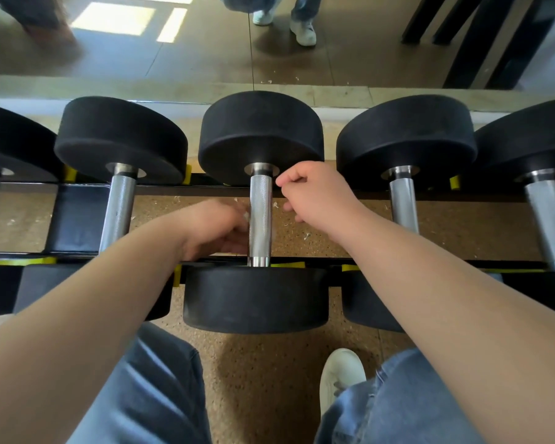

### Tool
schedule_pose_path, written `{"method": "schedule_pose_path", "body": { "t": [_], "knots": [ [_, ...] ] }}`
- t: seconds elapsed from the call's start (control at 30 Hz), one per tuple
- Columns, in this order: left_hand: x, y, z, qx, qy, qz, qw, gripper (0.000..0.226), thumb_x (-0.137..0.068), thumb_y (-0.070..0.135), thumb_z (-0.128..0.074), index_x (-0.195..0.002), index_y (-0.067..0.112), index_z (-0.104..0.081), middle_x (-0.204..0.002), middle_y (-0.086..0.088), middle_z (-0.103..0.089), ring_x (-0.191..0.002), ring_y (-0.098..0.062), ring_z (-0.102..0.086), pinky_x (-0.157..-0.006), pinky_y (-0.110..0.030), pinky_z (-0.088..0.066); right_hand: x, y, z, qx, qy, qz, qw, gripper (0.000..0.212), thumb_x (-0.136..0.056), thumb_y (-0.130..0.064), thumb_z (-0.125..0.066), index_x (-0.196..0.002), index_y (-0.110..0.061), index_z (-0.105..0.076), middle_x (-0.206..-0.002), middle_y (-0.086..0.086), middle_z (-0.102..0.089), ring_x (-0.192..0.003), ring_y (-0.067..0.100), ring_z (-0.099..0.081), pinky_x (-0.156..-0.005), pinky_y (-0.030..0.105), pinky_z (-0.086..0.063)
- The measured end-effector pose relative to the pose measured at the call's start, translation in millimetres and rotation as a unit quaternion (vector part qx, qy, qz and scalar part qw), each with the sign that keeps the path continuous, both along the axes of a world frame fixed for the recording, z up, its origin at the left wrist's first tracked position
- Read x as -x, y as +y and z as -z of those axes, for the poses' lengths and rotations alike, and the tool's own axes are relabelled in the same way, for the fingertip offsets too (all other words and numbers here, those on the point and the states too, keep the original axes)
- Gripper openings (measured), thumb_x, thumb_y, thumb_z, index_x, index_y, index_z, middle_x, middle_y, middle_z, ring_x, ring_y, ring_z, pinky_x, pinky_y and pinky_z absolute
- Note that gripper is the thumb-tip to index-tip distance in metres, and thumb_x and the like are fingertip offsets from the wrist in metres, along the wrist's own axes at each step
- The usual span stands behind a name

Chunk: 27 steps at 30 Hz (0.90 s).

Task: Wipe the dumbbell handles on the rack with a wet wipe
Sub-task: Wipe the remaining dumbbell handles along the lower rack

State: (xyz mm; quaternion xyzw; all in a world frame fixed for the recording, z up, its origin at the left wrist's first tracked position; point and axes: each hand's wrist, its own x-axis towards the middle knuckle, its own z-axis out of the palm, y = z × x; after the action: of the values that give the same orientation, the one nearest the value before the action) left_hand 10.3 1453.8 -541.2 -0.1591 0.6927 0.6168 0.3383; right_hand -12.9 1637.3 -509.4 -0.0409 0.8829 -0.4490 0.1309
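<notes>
Both hands are in at the middle dumbbell handle [260, 216] on the rack [77, 216]: the left hand [215, 229] sits hard against the handle's left side, blurred, its grip curled in on a scrap of white wet wipe [246, 216] that touches the steel. Right of the handle, up near its far end, the right hand [318, 197] has thumb and forefinger pinched together and the other fingers curled; whether that grip holds anything, I cannot tell

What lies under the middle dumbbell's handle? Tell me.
Speckled brown floor with pale scraps shows beside the middle handle, and the rack's black rails cross beneath its ends. The strip under the bar is covered, and the left hand hides more.
</notes>
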Motion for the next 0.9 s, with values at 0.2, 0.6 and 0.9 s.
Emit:
{"method": "schedule_pose_path", "body": {
  "t": [0.2,0.6,0.9],
  "knots": [
    [-1,-3,-6,-0.016,0.037,-0.106,0.994,0.009,-0.097,0.005,-0.063,-0.104,0.005,-0.069,-0.095,-0.013,-0.077,-0.082,-0.017,-0.076,-0.073,-0.027,-0.062,-1,-1,1,-0.014,-0.015,-0.022,1.0,0.029,-0.102,-0.02,-0.054,-0.083,-0.042,-0.059,-0.098,-0.009,-0.068,-0.097,0.015,-0.068,-0.092,0.041,-0.06],
    [-18,-3,-7,0.212,0.37,0.008,0.904,0.009,-0.077,0.035,-0.087,-0.083,0.038,-0.082,-0.085,0.012,-0.074,-0.08,-0.005,-0.07,-0.077,-0.028,-0.059,0,-3,5,-0.019,0.008,-0.022,1.0,0.019,-0.101,-0.021,-0.056,-0.106,-0.034,-0.07,-0.1,-0.011,-0.07,-0.094,0.01,-0.069,-0.089,0.038,-0.061],
    [-10,19,-21,0.329,0.452,0.03,0.829,0.01,-0.089,0.036,-0.077,-0.097,0.041,-0.078,-0.075,0.029,-0.059,-0.076,0.014,-0.059,-0.067,-0.001,-0.039,-2,3,0,0.022,0.033,-0.022,0.999,0.031,-0.094,-0.016,-0.065,-0.122,-0.029,-0.067,-0.101,-0.014,-0.069,-0.093,0.002,-0.065,-0.079,0.02,-0.055]
  ]
}}
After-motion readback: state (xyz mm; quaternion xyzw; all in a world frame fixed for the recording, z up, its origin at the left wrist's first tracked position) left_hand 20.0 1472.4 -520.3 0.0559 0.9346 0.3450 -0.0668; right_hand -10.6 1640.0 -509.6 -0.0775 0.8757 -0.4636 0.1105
